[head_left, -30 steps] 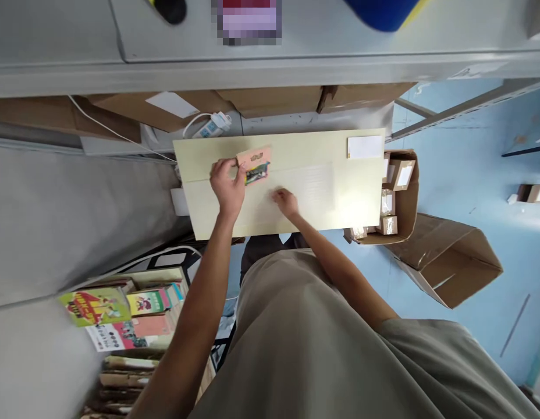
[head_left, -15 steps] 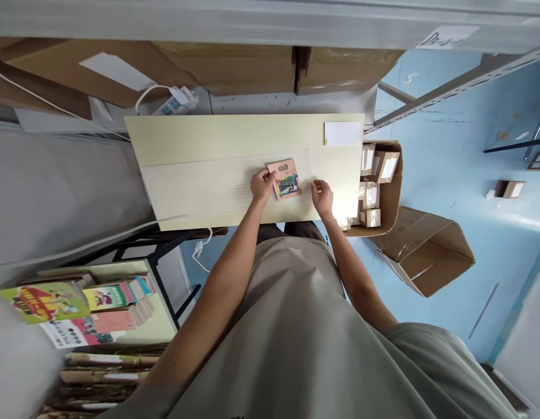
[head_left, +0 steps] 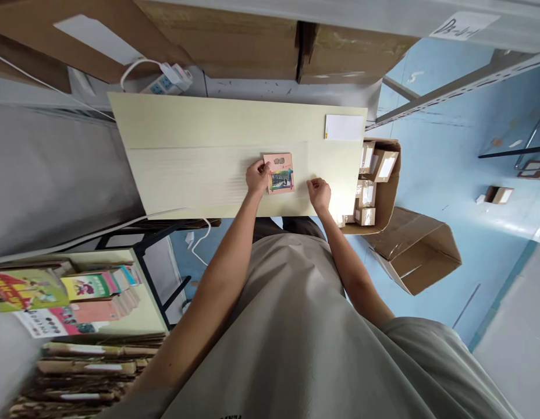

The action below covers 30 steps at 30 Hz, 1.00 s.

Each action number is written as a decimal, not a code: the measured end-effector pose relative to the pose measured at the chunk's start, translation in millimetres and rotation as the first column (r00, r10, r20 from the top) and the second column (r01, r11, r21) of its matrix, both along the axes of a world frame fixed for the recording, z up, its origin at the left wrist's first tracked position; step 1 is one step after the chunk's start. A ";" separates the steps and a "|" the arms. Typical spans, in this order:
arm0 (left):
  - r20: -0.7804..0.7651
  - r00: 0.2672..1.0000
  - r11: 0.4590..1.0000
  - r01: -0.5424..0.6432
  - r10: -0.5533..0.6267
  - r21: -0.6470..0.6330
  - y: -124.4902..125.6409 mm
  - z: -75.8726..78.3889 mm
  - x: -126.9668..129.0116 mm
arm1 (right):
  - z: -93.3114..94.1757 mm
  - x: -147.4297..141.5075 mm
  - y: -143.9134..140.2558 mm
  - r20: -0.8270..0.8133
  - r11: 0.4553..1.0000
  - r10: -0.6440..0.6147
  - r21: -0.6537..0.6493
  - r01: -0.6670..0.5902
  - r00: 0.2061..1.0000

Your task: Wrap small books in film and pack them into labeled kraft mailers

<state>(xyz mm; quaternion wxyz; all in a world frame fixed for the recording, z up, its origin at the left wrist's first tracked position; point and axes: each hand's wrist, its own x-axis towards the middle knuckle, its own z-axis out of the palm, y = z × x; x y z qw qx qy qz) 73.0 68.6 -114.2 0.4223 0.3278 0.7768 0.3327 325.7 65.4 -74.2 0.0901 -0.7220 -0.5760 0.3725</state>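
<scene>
Booklet [head_left: 280, 174] on the film, left hand [head_left: 258, 176] clamped on its edge

Head view: the booklet is pink, with a dark picture in a multicoloured frame on its cover. It lies face up on a thin, see-through film [head_left: 195, 174] spread over the pale table [head_left: 235, 119], near the side where the person stands. The left hand grips its left edge, thumb on the cover and fingers beside it. The right hand [head_left: 319, 193] is apart from the booklet, to its right, with fingertips together just beside the film's right end; whether they pinch the film, I cannot tell.

Near the table's far right corner lies a white pad [head_left: 343, 127]. Off the right end stands a box [head_left: 391, 189] of small cartons [head_left: 384, 166], and past it an open carton [head_left: 421, 250] lies on the blue floor [head_left: 431, 192]. Behind the table's far left corner is a power strip [head_left: 163, 84]; books [head_left: 29, 289] are stacked at lower left.
</scene>
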 end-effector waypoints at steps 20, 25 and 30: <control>0.005 0.991 0.991 -0.135 0.135 -0.012 5.1 -3.0 -9.8 | 53.8 -56.7 -11.9 0.088 0.925 0.336 0.157 -0.346 0.938; 0.028 0.995 0.995 -0.096 0.096 -0.001 7.1 3.5 -10.3 | 54.7 -79.8 -11.4 0.088 0.905 0.391 0.146 -0.400 0.916; -0.020 0.985 0.985 -0.171 0.172 0.018 2.9 11.2 1.5 | 53.8 -92.0 -10.7 0.125 0.882 0.453 0.082 -0.465 0.883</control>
